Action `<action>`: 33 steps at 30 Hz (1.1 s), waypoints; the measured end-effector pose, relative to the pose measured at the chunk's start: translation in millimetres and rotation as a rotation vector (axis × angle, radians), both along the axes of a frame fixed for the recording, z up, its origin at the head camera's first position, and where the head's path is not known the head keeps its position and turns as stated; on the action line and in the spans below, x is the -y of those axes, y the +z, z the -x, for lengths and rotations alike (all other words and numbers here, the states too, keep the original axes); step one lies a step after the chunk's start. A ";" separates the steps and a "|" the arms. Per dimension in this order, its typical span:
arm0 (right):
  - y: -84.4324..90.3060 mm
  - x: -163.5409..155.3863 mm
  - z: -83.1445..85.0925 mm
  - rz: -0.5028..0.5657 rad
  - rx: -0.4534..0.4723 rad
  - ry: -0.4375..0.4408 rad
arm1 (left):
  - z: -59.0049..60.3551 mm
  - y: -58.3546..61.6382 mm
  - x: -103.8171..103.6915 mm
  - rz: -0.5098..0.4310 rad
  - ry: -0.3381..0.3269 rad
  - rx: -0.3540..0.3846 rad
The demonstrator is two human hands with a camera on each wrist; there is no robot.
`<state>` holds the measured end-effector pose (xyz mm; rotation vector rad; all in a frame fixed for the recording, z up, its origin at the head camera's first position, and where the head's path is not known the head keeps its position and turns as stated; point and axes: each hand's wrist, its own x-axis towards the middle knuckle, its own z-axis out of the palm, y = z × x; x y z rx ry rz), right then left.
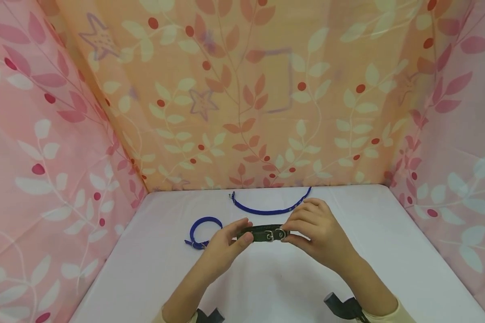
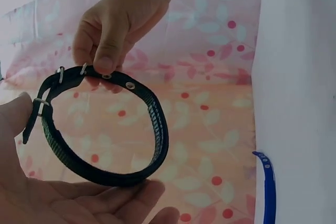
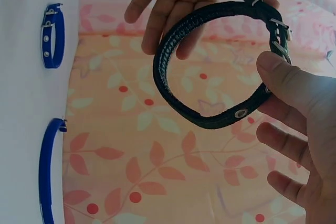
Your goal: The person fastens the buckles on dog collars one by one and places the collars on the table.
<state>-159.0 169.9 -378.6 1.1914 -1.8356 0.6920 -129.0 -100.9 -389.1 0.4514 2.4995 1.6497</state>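
- Two hands share one item: the fingers (image 2: 107, 61) of our right hand (image 1: 321, 233) pinch the dark collar (image 1: 262, 233) at its eyelet strap, beside the metal buckle (image 3: 278, 32).
- Left-hand fingers (image 3: 157, 19) lie nearly straight, cradling the far side of the loop from below; our left hand (image 1: 226, 244) supports more than it grips.
- Collar position: held in the air above the white surface (image 1: 388, 251), between both hands, already closed into a ring with the strap tail poking past the buckle.
- Judged step: working the buckle, either seating or freeing the strap; which of the two we cannot tell.
- Next move, in our judgement, calls for the left hand to steady the loop firmly while the right thumb and forefinger work the strap through the frame without twisting the band.
- Further out on the surface: a small blue collar (image 1: 204, 226) fastened in a loop to the left, and a long blue collar (image 1: 271, 208) lying open near the patterned cloth backdrop (image 1: 242, 89).
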 end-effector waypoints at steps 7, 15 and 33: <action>-2.5 -5.0 3.2 -0.013 0.100 0.056 | 0.1 3.7 5.7 -0.108 -0.071 0.075; -4.5 -15.5 -0.2 -0.054 0.436 -0.053 | -1.2 5.8 9.5 -0.176 -0.149 0.019; -4.0 -18.2 -4.4 0.069 0.898 -0.096 | 6.4 -3.4 7.3 -0.346 -0.054 -0.153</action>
